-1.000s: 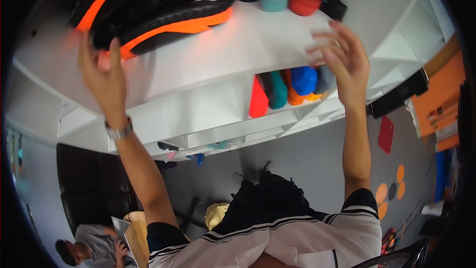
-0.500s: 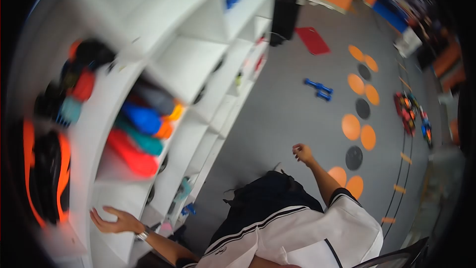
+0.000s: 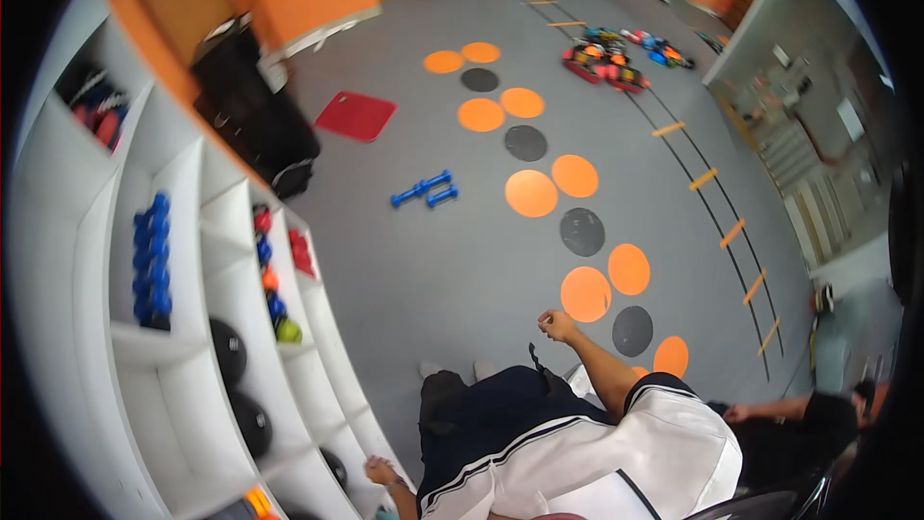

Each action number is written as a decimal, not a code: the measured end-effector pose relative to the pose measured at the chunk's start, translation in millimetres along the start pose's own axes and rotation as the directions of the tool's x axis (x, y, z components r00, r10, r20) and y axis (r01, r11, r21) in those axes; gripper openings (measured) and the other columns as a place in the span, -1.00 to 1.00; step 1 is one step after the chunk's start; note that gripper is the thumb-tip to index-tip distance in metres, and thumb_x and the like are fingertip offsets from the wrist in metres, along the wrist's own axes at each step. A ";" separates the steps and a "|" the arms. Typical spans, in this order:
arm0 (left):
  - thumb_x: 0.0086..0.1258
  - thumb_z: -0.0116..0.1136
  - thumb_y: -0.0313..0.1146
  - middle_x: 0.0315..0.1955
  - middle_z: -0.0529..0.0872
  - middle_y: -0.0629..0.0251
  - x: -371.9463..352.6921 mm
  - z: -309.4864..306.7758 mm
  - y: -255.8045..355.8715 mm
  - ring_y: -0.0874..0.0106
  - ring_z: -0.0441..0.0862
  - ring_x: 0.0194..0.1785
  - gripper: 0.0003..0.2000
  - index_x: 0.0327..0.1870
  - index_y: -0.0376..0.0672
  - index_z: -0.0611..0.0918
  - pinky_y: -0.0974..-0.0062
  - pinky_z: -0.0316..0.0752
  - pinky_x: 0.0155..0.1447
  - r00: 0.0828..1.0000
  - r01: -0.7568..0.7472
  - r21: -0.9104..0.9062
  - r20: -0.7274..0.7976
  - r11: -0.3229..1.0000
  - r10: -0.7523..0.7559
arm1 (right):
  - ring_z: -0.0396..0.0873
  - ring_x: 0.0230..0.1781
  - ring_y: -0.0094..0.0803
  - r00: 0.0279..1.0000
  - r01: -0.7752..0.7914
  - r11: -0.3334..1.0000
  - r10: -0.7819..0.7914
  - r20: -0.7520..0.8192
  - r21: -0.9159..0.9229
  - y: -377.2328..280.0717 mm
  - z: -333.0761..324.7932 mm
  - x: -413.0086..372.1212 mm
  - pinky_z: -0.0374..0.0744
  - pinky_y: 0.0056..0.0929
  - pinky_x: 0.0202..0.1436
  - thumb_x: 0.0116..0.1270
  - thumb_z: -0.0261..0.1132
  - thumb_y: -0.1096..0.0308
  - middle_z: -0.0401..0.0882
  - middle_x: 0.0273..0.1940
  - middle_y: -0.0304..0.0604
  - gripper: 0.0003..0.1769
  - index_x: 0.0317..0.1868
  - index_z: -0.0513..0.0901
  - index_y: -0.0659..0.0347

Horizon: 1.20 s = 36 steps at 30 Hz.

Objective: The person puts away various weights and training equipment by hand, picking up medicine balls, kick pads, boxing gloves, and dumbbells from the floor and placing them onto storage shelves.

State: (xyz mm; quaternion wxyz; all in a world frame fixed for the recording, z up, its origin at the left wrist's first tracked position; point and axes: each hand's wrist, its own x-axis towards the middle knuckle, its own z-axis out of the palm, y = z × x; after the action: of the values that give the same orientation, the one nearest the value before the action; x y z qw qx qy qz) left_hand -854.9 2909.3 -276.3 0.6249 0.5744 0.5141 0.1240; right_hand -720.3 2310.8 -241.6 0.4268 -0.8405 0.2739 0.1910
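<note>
Head view, wearer's torso at 6 o'clock.

Left hand [image 3: 377, 469]: low at 7 o'clock, just beside the bottom end of the white shelving [image 3: 207, 221]. It's small and near the frame edge, so I can't tell whether it's open or curled, or whether it touches the shelf. I see nothing in it.

Right hand [image 3: 556, 325]: out at the wearer's side, fingers curled into a loose fist, empty. In the picture it sits beside an orange floor disc [image 3: 586, 294], with a dark disc [image 3: 632, 330] at 4 o'clock from it.

The shelving runs up the 9 o'clock side. It holds racked blue dumbbells [image 3: 152, 260] and black balls [image 3: 227, 351] lower down.

Risks as I read them:
- A loose pair of blue dumbbells [image 3: 423, 190] lies on the floor at 11 o'clock, well apart from the feet. It's a trip or ankle roll if the wearer steps that way without looking.
- The discs lie flat in a line from 12 to 4 o'clock. A foot landing on an edge could slide.
- The left hand is close to the shelf corner, so a quick swing could clip it.
- A seated person [image 3: 804, 422] at 4 o'clock has an arm stretched toward the wearer. A wide right-arm swing could hit it.
</note>
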 end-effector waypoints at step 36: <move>0.29 0.17 -0.30 -0.49 0.66 0.24 -210.9 932.1 73.5 0.34 0.63 -0.53 -0.82 -0.25 -0.22 0.67 0.33 0.61 -0.45 0.446 -0.688 0.695 0.632 0.209 -0.634 | 0.63 -0.51 -0.46 0.677 -0.274 0.623 0.666 -0.313 0.733 145.7 -387.8 222.8 0.57 -0.47 -0.51 0.27 0.33 0.36 0.68 -0.36 -0.17 -0.72 -0.02 0.64 0.24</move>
State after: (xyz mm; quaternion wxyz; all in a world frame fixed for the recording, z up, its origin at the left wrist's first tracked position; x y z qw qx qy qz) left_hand -184.3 2224.6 -284.2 0.2642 0.7989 0.0302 -0.5394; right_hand -604.2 1855.0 -236.2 0.5128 -0.5533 0.6539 -0.0571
